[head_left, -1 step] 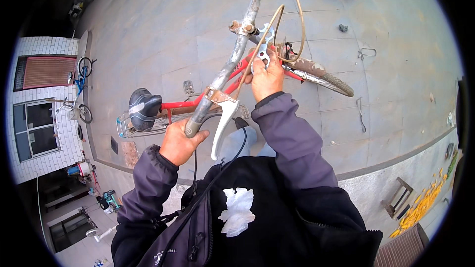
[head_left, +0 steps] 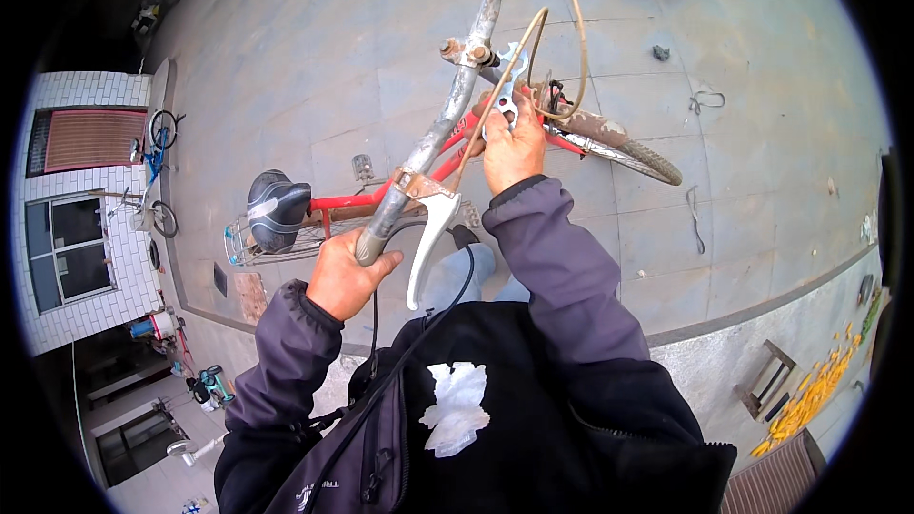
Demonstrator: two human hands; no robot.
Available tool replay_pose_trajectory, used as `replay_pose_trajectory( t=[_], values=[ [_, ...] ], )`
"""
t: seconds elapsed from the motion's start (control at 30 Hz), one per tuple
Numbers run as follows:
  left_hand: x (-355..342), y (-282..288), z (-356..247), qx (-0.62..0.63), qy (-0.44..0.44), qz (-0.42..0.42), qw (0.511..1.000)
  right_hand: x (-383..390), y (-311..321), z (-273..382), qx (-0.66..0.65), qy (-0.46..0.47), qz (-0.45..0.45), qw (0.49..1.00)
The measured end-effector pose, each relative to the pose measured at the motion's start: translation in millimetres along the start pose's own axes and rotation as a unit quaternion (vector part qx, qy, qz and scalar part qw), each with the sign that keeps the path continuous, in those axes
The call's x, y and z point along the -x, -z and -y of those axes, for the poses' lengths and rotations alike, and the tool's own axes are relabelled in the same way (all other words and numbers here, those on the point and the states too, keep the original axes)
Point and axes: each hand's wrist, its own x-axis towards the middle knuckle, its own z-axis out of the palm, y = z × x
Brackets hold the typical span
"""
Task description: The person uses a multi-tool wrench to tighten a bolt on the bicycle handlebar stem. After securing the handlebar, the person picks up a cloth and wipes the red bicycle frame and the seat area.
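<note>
At the front of the red bicycle (head_left: 347, 201), the right hand (head_left: 515, 157) grips a flat silver wrench (head_left: 508, 92) near the stem clamp (head_left: 466, 53); the left hand (head_left: 345, 274) is closed around the handlebar (head_left: 435, 133). Apparent step: positioning the wrench. Next move likely calls for firm seating; contact cannot be confirmed.

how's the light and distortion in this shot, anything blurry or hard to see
Head view: soft, even light, no hard shadows evident on the paved ground; fisheye curves the low wall toward the black rim; left hand, right hand and white brake lever look fairly sharp; detail sinks into darkness in the opening at lower left.
</note>
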Motion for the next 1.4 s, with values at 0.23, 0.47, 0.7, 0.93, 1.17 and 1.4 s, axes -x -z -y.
replay_pose_trajectory(
  t=[0.23,0.47,0.7,0.93,1.17,1.4],
  values=[
    [-2.2,0.1,-4.9,0.003,0.013,0.016,1.0,-21.1,-1.3,-22.0,0.012,0.046,0.014,0.999],
    [-3.6,1.3,2.3,-0.001,-0.018,0.014,1.0,-9.7,-7.1,-1.2,-0.022,0.005,0.021,1.0],
    [-4.8,3.4,-1.2,-0.011,0.001,0.018,1.0,-7.3,-0.4,-1.6,0.101,0.038,0.008,0.994],
    [-3.7,4.2,-0.1,-0.007,0.03,0.02,0.999,-12.6,15.7,33.3,0.165,-0.005,0.064,0.984],
    [-4.9,3.0,-5.9,-0.014,0.029,0.013,0.999,-20.1,14.6,65.0,0.235,0.019,0.078,0.969],
    [-5.4,4.6,-8.4,-0.008,0.017,0.017,1.0,-27.6,17.0,77.6,0.262,-0.022,0.117,0.958]
  ],
)
